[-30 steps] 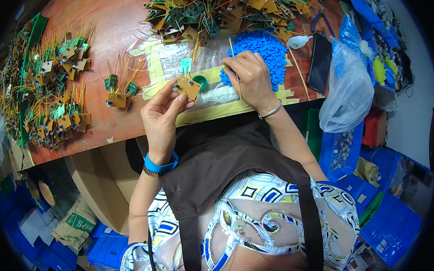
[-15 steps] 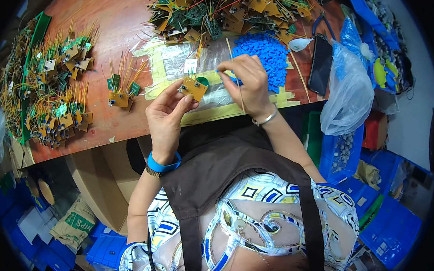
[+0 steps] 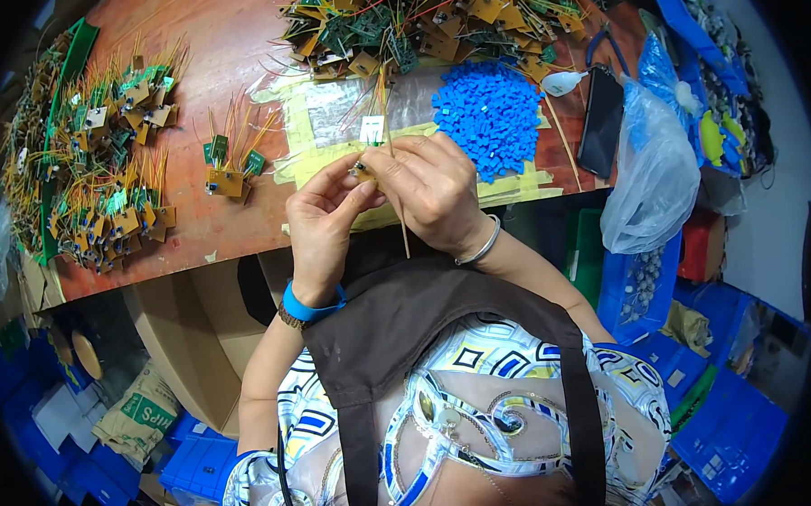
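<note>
My left hand (image 3: 324, 222) pinches a small orange-brown circuit board (image 3: 365, 177), mostly hidden behind the fingers. A square white piece (image 3: 372, 129) sticks out past the board, with thin wires running away from me. My right hand (image 3: 434, 189) is closed round a thin wooden stick (image 3: 401, 224), its fingertips meeting the board from the right. Whether those fingertips also hold a small blue piece cannot be seen. Beyond the right hand lies a heap of small blue plastic pieces (image 3: 488, 116).
Wired circuit boards form a big pile (image 3: 424, 28) at the back and several clusters (image 3: 113, 213) on the left. One wired board (image 3: 226, 184) lies apart. At right are another stick (image 3: 562, 142), a black phone (image 3: 599, 121), pliers (image 3: 606, 46) and a clear plastic bag (image 3: 652, 164).
My right hand has moved left from beside the blue heap to the board at my left fingertips. The stick has moved left with it. The board is now mostly covered.
</note>
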Tool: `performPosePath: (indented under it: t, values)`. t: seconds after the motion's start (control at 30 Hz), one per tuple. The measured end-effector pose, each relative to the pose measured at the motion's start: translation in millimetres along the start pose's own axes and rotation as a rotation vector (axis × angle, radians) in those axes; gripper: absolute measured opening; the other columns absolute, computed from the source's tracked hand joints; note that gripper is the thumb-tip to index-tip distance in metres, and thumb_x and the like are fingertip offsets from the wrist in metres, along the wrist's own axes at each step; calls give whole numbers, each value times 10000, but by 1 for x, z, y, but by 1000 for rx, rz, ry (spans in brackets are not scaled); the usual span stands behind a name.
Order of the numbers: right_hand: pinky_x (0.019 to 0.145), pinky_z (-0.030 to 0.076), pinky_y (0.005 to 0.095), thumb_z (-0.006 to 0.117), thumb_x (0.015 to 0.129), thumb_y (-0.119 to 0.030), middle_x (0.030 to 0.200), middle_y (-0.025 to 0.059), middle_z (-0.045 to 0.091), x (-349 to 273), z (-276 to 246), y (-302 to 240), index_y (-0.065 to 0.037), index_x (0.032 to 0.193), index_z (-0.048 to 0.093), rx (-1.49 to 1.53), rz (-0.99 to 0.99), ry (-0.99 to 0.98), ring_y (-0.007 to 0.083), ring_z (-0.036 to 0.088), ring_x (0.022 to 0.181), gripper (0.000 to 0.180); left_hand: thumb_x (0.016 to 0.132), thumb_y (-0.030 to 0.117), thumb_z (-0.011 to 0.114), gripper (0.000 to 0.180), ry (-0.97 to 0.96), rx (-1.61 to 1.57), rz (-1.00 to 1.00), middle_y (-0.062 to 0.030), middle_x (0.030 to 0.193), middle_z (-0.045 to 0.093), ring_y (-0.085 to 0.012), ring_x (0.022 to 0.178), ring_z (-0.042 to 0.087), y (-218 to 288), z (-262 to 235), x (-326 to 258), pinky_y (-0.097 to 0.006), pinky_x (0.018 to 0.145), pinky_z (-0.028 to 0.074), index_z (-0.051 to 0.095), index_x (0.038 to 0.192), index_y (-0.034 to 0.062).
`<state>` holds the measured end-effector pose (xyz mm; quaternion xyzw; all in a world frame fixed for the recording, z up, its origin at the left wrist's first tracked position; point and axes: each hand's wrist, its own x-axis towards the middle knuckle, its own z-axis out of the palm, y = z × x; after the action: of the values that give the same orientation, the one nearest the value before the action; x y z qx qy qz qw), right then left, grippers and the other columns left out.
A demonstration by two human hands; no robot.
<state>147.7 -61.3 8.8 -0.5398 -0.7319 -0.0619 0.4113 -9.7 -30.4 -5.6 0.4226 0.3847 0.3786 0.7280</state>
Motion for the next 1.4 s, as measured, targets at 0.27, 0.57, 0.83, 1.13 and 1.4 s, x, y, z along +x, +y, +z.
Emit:
performPosePath:
  t: [0.27, 0.57, 0.83, 1.13, 1.4]
  values:
    - [626, 477, 328, 772, 697, 0, 774, 71, 673, 0, -2, 3, -59, 908, 691, 198, 124, 10, 239, 657, 717, 234, 890, -30, 647, 349, 4, 10, -5, -62, 898, 641, -153, 805, 673, 0, -1, -1, -273, 762, 578, 579, 1229, -85]
    - [625, 500, 328, 785, 676, 2, 753, 70, 674, -2, 3, 5, -58, 865, 692, 214, 134, 25, 242, 662, 717, 219, 891, -27, 647, 350, -7, 40, -31, -69, 904, 657, -147, 807, 667, 1, -1, -2, -270, 766, 576, 586, 1231, -79]
    - [627, 507, 330, 789, 668, -1, 756, 68, 680, -3, 4, 6, -58, 864, 694, 233, 129, 25, 240, 664, 721, 225, 914, 3, 632, 327, -20, 56, -8, -85, 916, 674, -139, 804, 667, 0, -2, -2, -265, 763, 577, 590, 1227, -80]
    - [654, 522, 337, 778, 686, 27, 794, 96, 688, 1, 7, 1, -51, 930, 695, 260, 108, 16, 254, 679, 757, 269, 957, 85, 598, 257, 82, -54, -18, -112, 919, 687, -154, 764, 679, -2, -10, 1, -275, 696, 597, 633, 1154, -77]
    - [679, 526, 327, 780, 704, 24, 844, 101, 706, 0, 1, 7, -52, 975, 696, 261, 135, 56, 251, 683, 777, 294, 941, 54, 621, 217, 459, 489, 376, -65, 913, 708, -85, 790, 635, 12, -75, 14, -224, 710, 518, 683, 1121, -49]
